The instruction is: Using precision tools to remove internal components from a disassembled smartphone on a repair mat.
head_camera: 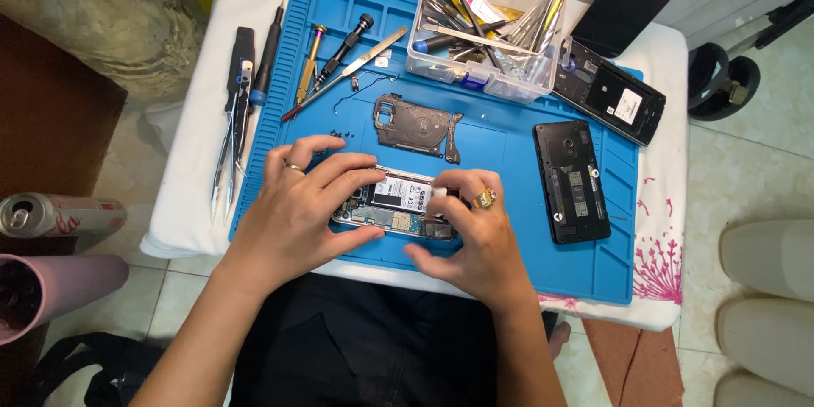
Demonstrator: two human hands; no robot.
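While left hand [309,203] and right hand [471,233] both grip the opened phone [398,203], a slip could scatter tiny screws [343,134] nearby.

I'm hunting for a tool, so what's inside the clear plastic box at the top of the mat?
The clear plastic box holds a jumble of tweezers, screwdrivers and picks. Whatever lies at the bottom is covered by them.
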